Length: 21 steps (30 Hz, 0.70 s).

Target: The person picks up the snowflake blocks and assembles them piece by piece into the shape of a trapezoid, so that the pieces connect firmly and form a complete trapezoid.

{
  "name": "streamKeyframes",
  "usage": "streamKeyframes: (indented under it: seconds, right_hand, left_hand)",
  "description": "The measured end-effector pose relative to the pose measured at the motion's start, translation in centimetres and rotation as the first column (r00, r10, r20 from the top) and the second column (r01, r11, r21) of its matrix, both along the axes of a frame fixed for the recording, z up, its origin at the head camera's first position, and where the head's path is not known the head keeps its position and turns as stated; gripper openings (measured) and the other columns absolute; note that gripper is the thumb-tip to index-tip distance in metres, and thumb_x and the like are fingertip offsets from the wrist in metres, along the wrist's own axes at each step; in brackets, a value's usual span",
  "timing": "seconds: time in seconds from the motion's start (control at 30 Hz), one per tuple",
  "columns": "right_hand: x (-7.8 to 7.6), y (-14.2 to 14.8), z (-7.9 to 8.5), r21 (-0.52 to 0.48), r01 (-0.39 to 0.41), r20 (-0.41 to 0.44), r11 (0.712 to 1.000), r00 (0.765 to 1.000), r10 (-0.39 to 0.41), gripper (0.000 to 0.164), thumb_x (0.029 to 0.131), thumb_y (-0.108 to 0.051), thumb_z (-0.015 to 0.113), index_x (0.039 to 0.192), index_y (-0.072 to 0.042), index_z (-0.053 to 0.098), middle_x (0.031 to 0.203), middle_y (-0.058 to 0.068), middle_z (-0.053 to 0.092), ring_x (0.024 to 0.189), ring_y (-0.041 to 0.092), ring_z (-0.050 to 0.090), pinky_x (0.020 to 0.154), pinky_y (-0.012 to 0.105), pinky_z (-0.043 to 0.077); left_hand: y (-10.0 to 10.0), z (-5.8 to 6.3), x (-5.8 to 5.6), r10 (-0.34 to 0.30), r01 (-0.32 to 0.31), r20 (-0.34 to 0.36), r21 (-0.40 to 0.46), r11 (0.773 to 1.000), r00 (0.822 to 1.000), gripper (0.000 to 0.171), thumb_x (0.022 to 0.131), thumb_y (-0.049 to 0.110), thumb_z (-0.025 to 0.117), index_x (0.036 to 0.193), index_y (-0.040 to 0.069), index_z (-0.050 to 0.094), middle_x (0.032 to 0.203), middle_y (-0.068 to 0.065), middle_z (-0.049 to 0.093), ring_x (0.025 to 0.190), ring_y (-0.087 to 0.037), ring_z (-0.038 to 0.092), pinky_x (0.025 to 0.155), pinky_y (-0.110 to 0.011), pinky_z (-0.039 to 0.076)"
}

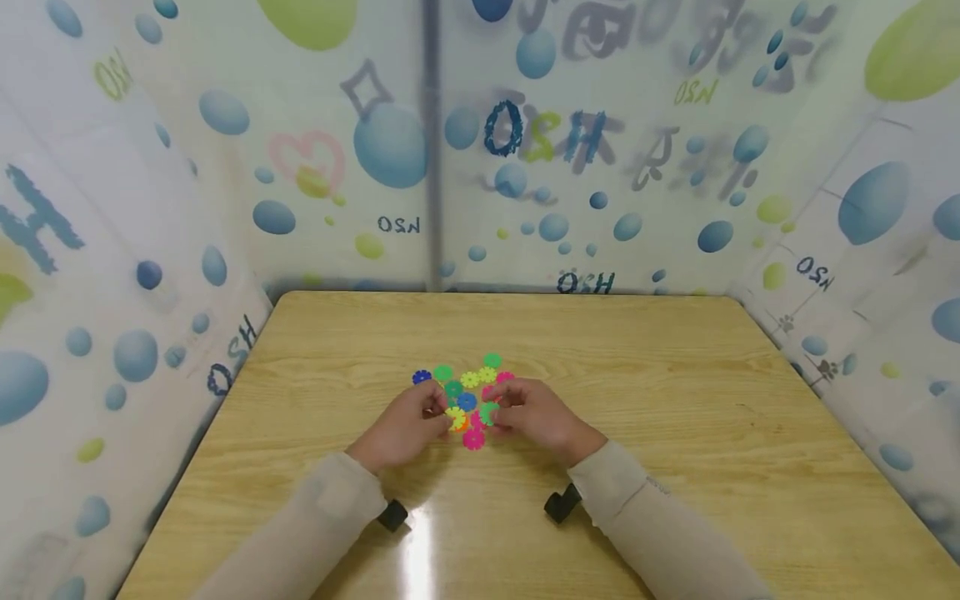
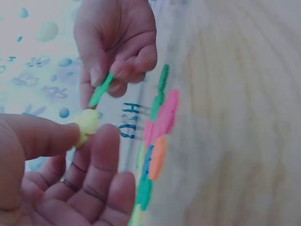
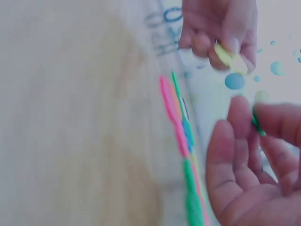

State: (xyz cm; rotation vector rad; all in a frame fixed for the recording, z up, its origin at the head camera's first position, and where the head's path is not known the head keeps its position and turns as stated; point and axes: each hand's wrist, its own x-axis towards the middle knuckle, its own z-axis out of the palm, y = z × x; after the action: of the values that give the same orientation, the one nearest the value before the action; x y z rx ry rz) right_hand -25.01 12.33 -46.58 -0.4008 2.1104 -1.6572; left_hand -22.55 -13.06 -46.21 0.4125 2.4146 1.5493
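My left hand (image 1: pixel 405 422) pinches a yellow snowflake disc (image 2: pixel 88 121) between thumb and fingertips. Opposite it, my right hand (image 1: pixel 546 419) pinches a green snowflake disc (image 2: pixel 101 89), held by its edge. Both discs are raised above the table, and a small gap separates them in the wrist views. Beneath and around the hands lie several loose notched discs on the wood: a blue disc (image 1: pixel 467 402) in the middle, a pink disc (image 1: pixel 473 439) nearest me, and a dark blue disc (image 1: pixel 422 377) at the left. Fingers partly cover the pile in the head view.
The wooden table (image 1: pixel 637 358) reaches back to a patterned wall curtain (image 1: pixel 637 183), with more of it on both sides. Two green discs, one at the back (image 1: pixel 492 360), and yellow discs (image 1: pixel 469 379) lie beyond the hands. A black wrist mount (image 1: pixel 562 504) sits under the right sleeve.
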Motion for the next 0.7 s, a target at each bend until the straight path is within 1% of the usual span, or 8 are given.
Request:
streamKeyframes:
  seconds: [0.03,0.1,0.17,0.23,0.37,0.43,0.6,0.7]
  right_hand:
    - [0.1,-0.3,-0.2,-0.041,0.022,0.022,0.999,1.0,-0.022,0.032,0.098,-0.001,0.067,0.13,0.004,0.066,0.09,0.007,0.061,0.085,0.019,0.072,0.084,0.037,0.064]
    - [0.2,-0.6,-0.7,-0.118,0.033,0.063,0.992,0.998,-0.025,0.036,0.098,0.004,0.065,0.134,0.008,0.063,0.092,0.006,0.061,0.087,0.018,0.072,0.085,0.037,0.064]
    - [0.2,-0.8,-1.2,-0.176,0.036,0.105,0.984,0.994,-0.018,0.038,0.098,0.007,0.063,0.136,0.01,0.06,0.095,0.005,0.061,0.088,0.017,0.072,0.086,0.035,0.063]
    - [0.4,-0.9,-1.6,-0.223,0.036,0.143,0.974,0.99,-0.004,0.039,0.098,0.01,0.06,0.137,0.012,0.057,0.098,0.005,0.061,0.089,0.016,0.071,0.086,0.034,0.063]
    - [0.6,-1.2,-2.1,-0.263,0.025,0.178,0.965,0.984,0.024,0.04,0.1,0.009,0.059,0.14,0.013,0.055,0.099,0.006,0.062,0.09,0.014,0.071,0.088,0.032,0.062]
    - [0.6,-1.2,-2.1,-0.271,0.014,0.182,0.962,0.983,0.037,0.04,0.101,0.008,0.059,0.141,0.013,0.054,0.099,0.005,0.063,0.09,0.013,0.071,0.089,0.031,0.062]
    - [0.7,-1.0,-2.1,-0.292,-0.005,0.187,0.956,0.98,0.063,0.041,0.103,0.006,0.058,0.142,0.015,0.052,0.095,0.002,0.064,0.088,0.013,0.072,0.088,0.03,0.062]
    - [0.7,-0.8,-2.0,-0.327,-0.021,0.196,0.945,0.977,0.089,0.038,0.103,0.005,0.058,0.14,0.013,0.054,0.093,0.001,0.067,0.086,0.012,0.072,0.087,0.029,0.062]
  left_hand:
    - [0.1,-0.2,0.0,0.005,-0.005,0.002,0.037,0.999,1.0,0.011,0.099,-0.001,0.063,0.102,0.003,0.053,0.099,-0.011,0.059,0.087,-0.022,0.071,0.073,-0.034,0.06]
    - [0.2,-0.7,0.0,0.011,-0.011,0.005,0.098,0.995,1.0,0.011,0.099,-0.004,0.061,0.102,0.002,0.052,0.099,-0.011,0.059,0.088,-0.025,0.072,0.076,-0.036,0.063]
    - [0.3,-1.0,0.1,0.012,-0.012,0.0,0.137,0.991,1.0,0.011,0.099,-0.005,0.06,0.101,0.002,0.052,0.098,-0.012,0.06,0.089,-0.027,0.073,0.077,-0.036,0.063]
    - [0.4,-1.2,0.3,0.01,-0.008,-0.012,0.155,0.988,1.0,0.011,0.1,-0.006,0.06,0.101,0.002,0.052,0.097,-0.012,0.061,0.09,-0.029,0.074,0.073,-0.034,0.062]
    - [0.4,-1.3,0.6,0.008,-0.001,-0.046,0.153,0.988,0.999,0.01,0.1,-0.004,0.059,0.1,0.002,0.052,0.099,-0.012,0.06,0.092,-0.031,0.076,0.065,-0.03,0.057]
    - [0.5,-1.4,0.6,0.018,-0.009,-0.058,0.143,0.99,0.998,0.011,0.1,-0.005,0.059,0.1,0.003,0.052,0.099,-0.012,0.059,0.091,-0.03,0.076,0.065,-0.03,0.057]
    - [0.7,-1.7,0.5,0.033,-0.022,-0.077,0.139,0.99,0.996,0.012,0.1,-0.006,0.06,0.101,0.003,0.053,0.096,-0.012,0.059,0.087,-0.028,0.074,0.074,-0.034,0.062]
    - [0.8,-1.6,0.6,0.045,-0.033,-0.084,0.141,0.989,0.995,0.012,0.101,-0.005,0.061,0.101,0.004,0.053,0.095,-0.011,0.06,0.087,-0.028,0.072,0.077,-0.035,0.063]
